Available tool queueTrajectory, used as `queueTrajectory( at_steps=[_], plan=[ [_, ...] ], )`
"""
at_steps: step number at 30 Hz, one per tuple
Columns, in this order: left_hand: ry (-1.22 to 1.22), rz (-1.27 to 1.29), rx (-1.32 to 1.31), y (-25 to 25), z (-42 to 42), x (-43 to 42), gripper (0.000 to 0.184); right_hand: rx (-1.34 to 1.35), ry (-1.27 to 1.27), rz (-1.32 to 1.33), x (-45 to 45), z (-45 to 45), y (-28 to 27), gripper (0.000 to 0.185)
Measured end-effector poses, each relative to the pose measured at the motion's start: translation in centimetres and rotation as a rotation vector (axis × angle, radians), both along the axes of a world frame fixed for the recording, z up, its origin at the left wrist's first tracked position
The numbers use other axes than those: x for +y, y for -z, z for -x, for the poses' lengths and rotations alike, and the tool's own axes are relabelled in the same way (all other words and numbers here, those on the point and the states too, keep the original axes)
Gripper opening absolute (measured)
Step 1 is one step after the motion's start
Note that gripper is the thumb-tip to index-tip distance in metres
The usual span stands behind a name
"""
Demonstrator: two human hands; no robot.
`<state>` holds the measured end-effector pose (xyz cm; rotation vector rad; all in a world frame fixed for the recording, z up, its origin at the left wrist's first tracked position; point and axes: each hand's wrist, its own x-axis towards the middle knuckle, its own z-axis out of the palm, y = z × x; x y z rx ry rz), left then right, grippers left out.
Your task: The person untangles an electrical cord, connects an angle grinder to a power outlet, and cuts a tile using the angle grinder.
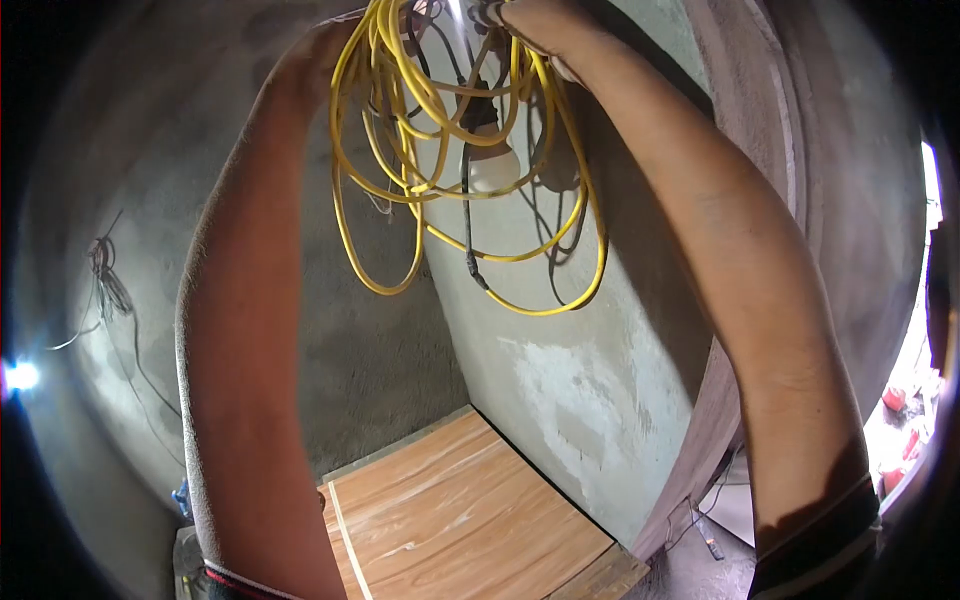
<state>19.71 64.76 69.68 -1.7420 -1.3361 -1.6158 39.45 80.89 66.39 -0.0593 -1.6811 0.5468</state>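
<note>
Both arms are raised, with the hands brought to the upper edge of the view. The left hand (345, 32) is partly hidden behind strands of yellow cable (520, 313), and it cannot be told whether anything is grasped by it. The right hand (530, 25) is placed beside the top of the cable, near some dark cord; its fingers are cut off by the edge, so its grip cannot be told either.

The yellow cable is hung in loose, overlapping loops between the forearms, in front of the corner of the room. A light bulb (492, 172), pointed downward in a black lamp holder (478, 106), is seen among the loops. A black connector (473, 263) is joined to the end of the yellow strand in the lowest loop.

Below, a wood-grain panel (470, 510) is set against the rough grey left wall (370, 340) and the right wall (560, 400), which is marked by pale patches. Farther left, a tangle of wires (105, 265) is hung on the plaster, and a bright light (20, 376) is seen at the edge.
</note>
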Motion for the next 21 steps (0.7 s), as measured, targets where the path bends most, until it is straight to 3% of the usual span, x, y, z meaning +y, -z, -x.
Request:
queueTrajectory(
  at_steps=[21],
  plan=[
    [-0.045,0.009,-0.070,2.9,3.5,2.9,0.028,-0.001,0.232,-0.135,0.7,0.4,-0.7,0.031]
  ],
)
